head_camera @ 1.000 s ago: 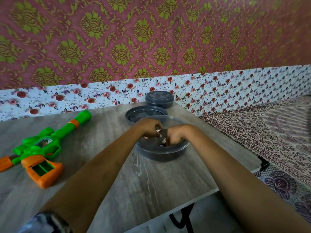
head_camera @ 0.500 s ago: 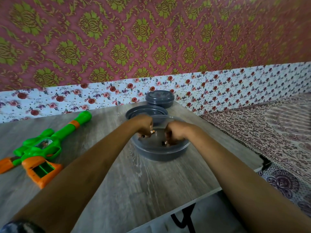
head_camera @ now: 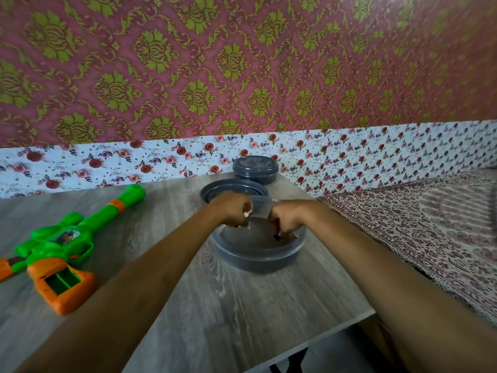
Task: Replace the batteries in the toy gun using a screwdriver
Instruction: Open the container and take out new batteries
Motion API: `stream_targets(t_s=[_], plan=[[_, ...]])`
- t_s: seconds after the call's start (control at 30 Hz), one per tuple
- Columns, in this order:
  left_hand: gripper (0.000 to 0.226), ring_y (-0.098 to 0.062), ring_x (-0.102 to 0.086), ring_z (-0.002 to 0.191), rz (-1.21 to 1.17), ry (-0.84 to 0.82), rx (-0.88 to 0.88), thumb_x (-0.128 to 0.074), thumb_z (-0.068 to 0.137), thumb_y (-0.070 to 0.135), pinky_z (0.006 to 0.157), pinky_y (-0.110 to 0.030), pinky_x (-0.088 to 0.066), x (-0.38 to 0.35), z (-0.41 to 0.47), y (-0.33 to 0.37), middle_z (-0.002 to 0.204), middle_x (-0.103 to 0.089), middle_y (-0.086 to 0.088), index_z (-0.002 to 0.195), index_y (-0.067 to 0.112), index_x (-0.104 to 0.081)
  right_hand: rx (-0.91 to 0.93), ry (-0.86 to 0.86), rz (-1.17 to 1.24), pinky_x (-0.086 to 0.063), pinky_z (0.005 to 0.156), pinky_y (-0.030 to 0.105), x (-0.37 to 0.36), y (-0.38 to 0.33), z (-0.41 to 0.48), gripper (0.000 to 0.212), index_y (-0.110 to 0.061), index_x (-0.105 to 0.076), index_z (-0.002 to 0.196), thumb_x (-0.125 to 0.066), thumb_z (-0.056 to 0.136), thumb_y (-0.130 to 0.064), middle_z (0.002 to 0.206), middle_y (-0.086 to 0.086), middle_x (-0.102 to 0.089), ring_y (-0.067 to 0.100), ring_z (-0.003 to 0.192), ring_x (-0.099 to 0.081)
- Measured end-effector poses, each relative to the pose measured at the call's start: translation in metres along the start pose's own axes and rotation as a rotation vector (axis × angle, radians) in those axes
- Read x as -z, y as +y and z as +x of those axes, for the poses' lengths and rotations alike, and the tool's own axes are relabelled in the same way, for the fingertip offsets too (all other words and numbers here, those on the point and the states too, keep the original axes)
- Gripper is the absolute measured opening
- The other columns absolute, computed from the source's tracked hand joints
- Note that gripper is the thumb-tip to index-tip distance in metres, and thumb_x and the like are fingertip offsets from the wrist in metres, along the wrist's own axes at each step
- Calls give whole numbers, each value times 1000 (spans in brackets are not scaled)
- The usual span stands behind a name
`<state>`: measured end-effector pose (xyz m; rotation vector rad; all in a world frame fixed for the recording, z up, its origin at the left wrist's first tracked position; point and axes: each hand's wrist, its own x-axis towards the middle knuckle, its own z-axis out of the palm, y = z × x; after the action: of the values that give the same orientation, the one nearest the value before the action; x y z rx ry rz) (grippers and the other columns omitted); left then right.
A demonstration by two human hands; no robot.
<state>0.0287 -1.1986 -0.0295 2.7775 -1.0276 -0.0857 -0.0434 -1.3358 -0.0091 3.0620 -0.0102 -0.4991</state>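
Slightly further apart now: left hand (head_camera: 231, 211), right hand (head_camera: 286, 220) over bowl (head_camera: 258, 261), each pinching a small piece (head_camera: 248, 212); slack pinch could drop it off table (head_camera: 215, 305).

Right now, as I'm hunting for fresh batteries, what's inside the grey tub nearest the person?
Both hands are in the grey tub. The left hand pinches a small coppery-tipped piece; the right hand curls its fingers downward. Bare floor shows nearer; whatever lies under the hands is covered.
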Motion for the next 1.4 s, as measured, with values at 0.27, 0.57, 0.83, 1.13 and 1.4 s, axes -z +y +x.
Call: stream_targets(t_s=[0.27,0.57,0.83,1.13,1.4], plan=[[30,-24,-59,99,46,74,-9,-65,82,17,84,-35,-52,-16,-6,-10,113,-63,-8,112,18,-60,-56,-189,-203,-48,97,32,0,-9,14,39,-9,-56,123,-58,84,-2,123,3,-59,19,112,-57],[25,-27,-59,98,48,133,-2,-61,82,17,85,-39,-52,-23,-7,-10,111,-63,-8,107,20,-60,54,-81,-255,-46,73,26,-7,5,15,36,-10,-57,119,-61,84,-7,116,6,-61,22,98,-60],[29,-27,-59,100,23,173,27,-63,83,19,86,-38,-51,-23,-9,-7,113,-62,-10,112,18,-59,33,38,-367,-42,71,29,-5,0,6,38,-15,-54,121,-62,85,-20,118,4,-57,22,102,-57],[30,-27,-60,99,-22,174,35,-65,82,17,87,-37,-52,-21,-9,-8,112,-64,-11,112,15,-61,-17,34,-301,-41,71,29,-9,-8,8,34,-12,-53,121,-55,88,-20,118,8,-57,22,96,-57],[30,-28,-60,99,-10,203,38,-65,82,19,81,-35,-50,-21,-7,-9,112,-63,-11,111,15,-60,45,70,524,-51,66,24,5,10,-1,16,-14,-44,104,-54,92,-12,91,7,-58,18,81,-58]])
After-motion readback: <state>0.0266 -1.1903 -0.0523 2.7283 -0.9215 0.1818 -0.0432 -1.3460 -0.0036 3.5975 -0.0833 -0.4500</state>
